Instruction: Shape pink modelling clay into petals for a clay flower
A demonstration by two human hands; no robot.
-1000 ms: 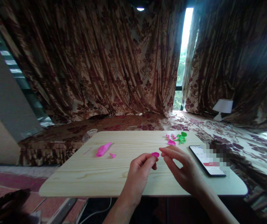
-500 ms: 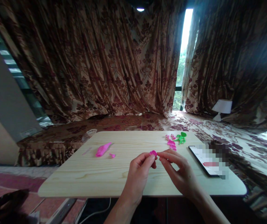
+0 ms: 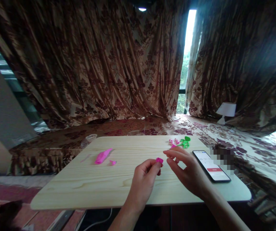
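Observation:
My left hand [image 3: 147, 176] pinches a small pink petal-like piece [image 3: 159, 159] between thumb and forefinger, above the middle of the table. Just to the right, my right hand [image 3: 184, 166] has its fingers apart and holds nothing; it no longer touches the piece. Behind the right hand's fingers lie several small pink pieces [image 3: 173, 141], partly hidden, and green leaf-like pieces [image 3: 185, 142]. A long, soft-looking pink thing [image 3: 102, 156] rests on the table's left side, with a little pink bit [image 3: 113, 163] beside it.
A phone [image 3: 211, 166] with a lit screen lies on the right of the light wooden table [image 3: 87, 186]. A clear container [image 3: 89, 139] is beyond the far left edge. A white lamp [image 3: 226, 110] stands at the back right, near patterned curtains [image 3: 128, 64].
My right hand's fingers have let go of the pink piece and spread apart. The left hand still holds it. The whole view has shifted slightly.

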